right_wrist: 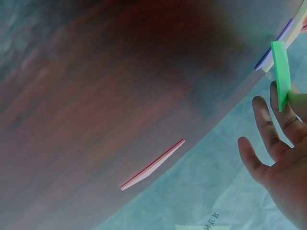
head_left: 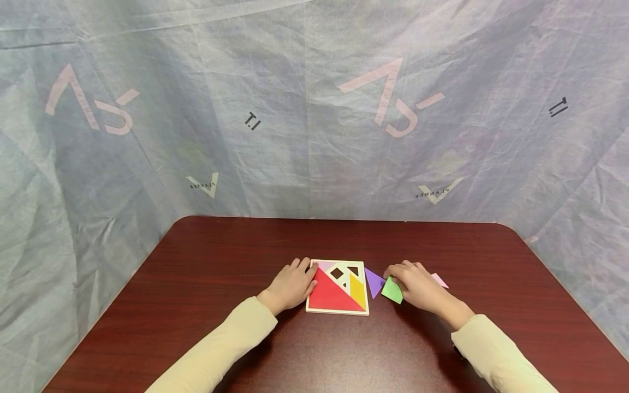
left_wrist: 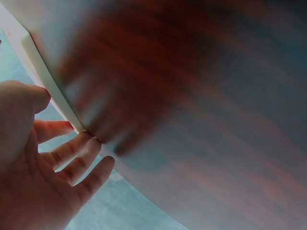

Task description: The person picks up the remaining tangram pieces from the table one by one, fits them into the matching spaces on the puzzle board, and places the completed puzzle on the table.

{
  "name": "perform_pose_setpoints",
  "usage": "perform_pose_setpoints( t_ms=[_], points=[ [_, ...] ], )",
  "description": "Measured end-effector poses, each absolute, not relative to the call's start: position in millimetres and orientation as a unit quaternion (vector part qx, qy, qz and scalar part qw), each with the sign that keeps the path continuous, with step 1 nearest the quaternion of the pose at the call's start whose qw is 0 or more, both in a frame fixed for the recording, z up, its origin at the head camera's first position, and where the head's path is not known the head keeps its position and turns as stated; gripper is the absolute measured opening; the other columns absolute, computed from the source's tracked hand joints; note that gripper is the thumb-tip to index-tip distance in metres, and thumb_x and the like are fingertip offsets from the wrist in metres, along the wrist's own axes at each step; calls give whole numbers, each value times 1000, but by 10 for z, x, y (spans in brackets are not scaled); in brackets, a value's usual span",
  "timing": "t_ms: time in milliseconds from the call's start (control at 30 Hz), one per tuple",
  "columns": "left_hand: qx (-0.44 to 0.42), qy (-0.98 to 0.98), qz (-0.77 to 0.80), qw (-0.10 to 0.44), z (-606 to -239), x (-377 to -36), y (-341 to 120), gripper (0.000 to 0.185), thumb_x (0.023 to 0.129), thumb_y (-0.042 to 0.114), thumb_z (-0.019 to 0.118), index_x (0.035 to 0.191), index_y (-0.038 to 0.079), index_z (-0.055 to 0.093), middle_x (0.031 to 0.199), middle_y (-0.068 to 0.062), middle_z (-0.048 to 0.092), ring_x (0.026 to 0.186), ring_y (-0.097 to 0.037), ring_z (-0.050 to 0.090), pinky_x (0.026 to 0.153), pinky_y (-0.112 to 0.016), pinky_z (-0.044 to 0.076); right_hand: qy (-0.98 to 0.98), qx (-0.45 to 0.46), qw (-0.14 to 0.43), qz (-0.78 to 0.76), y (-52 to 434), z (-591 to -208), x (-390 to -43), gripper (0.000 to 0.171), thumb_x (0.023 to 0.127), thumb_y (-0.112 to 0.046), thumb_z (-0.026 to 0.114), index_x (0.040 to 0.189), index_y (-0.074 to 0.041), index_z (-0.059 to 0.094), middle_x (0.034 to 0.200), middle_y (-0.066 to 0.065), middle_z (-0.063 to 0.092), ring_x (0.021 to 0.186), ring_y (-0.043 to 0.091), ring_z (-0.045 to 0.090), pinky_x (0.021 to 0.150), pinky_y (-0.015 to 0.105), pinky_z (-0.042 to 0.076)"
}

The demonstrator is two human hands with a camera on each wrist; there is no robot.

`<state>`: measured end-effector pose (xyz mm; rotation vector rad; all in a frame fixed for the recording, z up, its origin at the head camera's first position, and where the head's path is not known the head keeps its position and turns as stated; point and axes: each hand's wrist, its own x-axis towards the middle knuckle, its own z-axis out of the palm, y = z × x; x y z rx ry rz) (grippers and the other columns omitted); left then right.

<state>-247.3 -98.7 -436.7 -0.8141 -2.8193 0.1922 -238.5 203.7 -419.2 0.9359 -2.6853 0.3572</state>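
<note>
The green tile [head_left: 391, 291] is held by the person's right grip [head_left: 417, 285], to the right of the tray [head_left: 337, 313] and just beside the purple triangle [head_left: 374, 282]; from where I stand, I cannot tell whether the two touch. The right grip pinches the green tile between thumb and finger, with the other visible fingers parted. The tile is thin and flat, shows its edge in the right wrist view, and appears tilted to the desk [head_left: 344, 355]. Judge it light and stiff: it should not bend, and breakage is unlikely under normal finger pressure. The faces look smooth, so expect slip if the pinch is loose. Recommended hold: two opposite edges, or both faces near one edge, leaving the remaining outline free. Avoid holding a corner alone, as the tile may pivot. The left grip [head_left: 289, 286] has its fingers parted and rests against the left edge of the tray, beside the red triangle [head_left: 330, 296]; the tray, also judged light, may slide on the glossy desk unless steadied there
</note>
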Motion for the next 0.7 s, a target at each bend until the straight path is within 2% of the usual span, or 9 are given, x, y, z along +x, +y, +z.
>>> perform_pose_setpoints(
  t_ms=[700],
  points=[
    [-269, -957, 61, 91, -4376, -2476, -991, 43, 94, 34, 46, 130, 10, 50, 121, -11, 49, 103, -26, 49, 83, -38, 47, -923, 319, 161, 141, 1854, -4209, -2459, 17, 83, 2, 57, 91, -11, 66, 84, -2, 65, 75, 12, 50, 75, 40, 41]
  ],
)
